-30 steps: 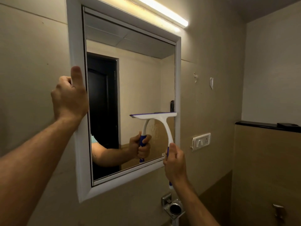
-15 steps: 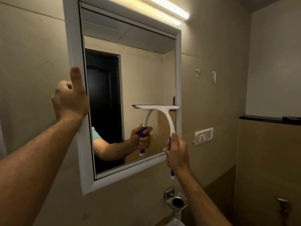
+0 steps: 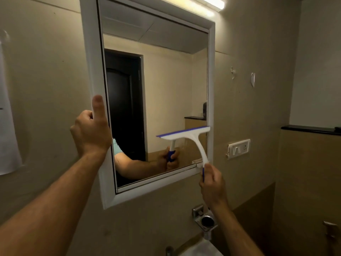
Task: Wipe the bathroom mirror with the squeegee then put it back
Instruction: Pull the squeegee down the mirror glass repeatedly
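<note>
Your right hand (image 3: 212, 183) stays wrapped around the blue grip of the squeegee (image 3: 186, 136), down at 5 o'clock of the mirror (image 3: 166, 80). Compared with half a second back, the blade isn't level anymore: it tilts now, right end higher and touching the white frame (image 3: 88, 52), left end dipping over the glass. The handle crosses the frame's bottom-right corner. Your left hand (image 3: 91, 129) hasn't budged, fingers curled round the frame's left edge at 9 o'clock, thumb pointing straight up. The switch plate (image 3: 238, 148) sits at 3 o'clock of the blade.
</note>
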Demonstrator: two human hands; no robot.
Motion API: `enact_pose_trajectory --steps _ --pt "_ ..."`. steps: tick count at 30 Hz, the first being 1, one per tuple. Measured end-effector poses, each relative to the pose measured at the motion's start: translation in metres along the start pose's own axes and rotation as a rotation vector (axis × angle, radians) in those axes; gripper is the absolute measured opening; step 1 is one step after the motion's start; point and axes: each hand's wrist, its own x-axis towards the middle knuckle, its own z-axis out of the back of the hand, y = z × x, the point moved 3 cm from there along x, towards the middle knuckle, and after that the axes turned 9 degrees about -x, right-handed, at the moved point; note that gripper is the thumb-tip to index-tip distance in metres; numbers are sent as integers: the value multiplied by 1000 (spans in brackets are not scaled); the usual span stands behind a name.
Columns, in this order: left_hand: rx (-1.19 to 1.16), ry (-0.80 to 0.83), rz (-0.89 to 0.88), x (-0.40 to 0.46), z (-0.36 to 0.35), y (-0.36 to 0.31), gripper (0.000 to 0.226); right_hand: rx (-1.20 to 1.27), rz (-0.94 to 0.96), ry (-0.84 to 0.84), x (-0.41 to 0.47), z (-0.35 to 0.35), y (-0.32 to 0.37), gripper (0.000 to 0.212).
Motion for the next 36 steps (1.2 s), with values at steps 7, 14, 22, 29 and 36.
enact_pose_trajectory --steps 7,14,22,29,36 --pt "9 11 -2 1 -1 4 63 68 -75 29 -14 -10 -7 38" --pt "1 9 -5 1 -1 5 63 7 -108 44 -31 3 -17 39" --pt "0 23 -9 1 -1 6 61 49 -96 18 -13 3 15 38" --pt "11 28 -11 2 -2 8 60 20 -125 43 -35 -4 -18 39" --pt "3 19 2 1 -2 7 58 -52 -78 10 -34 4 -19 38"
